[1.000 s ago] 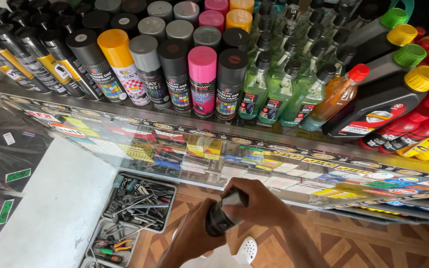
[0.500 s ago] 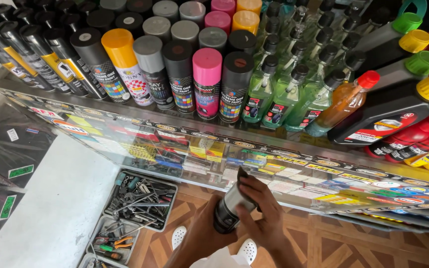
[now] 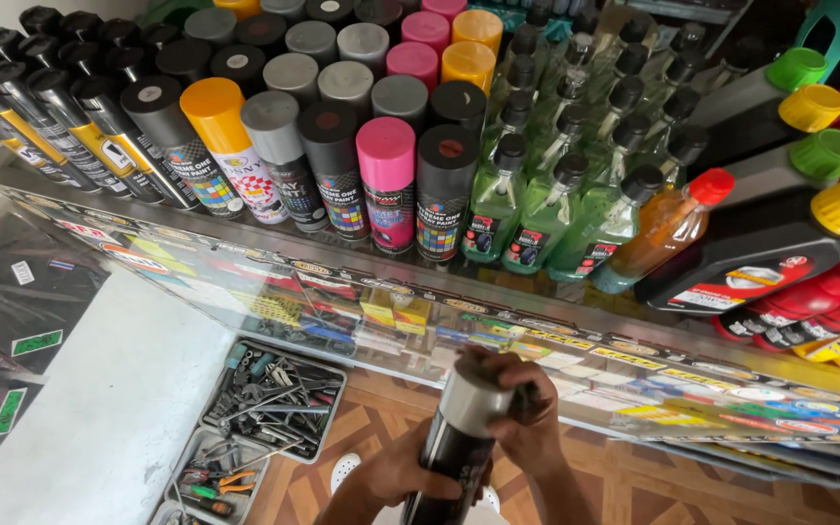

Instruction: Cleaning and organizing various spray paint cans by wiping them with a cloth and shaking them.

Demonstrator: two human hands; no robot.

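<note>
Right, largest to smallest:

counter (image 3: pixel 576 340): glass top, sticker strips along its front edge; it carries all the stock and spans the view above both hands.
cans (image 3: pixel 342 146): spray cans packed upright in tight rows on the counter's left half, caps black, grey, orange, pink, so colours read from above.
jugs (image 3: pixel 780 224): dark oil jugs at far right, lying tilted with green and yellow caps up.
bottles (image 3: pixel 556 185): green trigger-less bottles with black caps, between cans and jugs; one orange bottle with a red cap beside them.
tray (image 3: pixel 274 399): grey tray of loose tools on the floor below the counter, left of the hands.
can (image 3: pixel 454 437): dark spray can with a pale grey cap, held tilted below the counter's front edge, well apart from the shelved rows.
left hand (image 3: pixel 401 476): fingers wrapped tight around the can's lower body, likely to steady it.
right hand (image 3: pixel 522 408): fingers curled closed over the cap end; grip looks like a hold on the cap, pull or twist I cannot tell.
</note>
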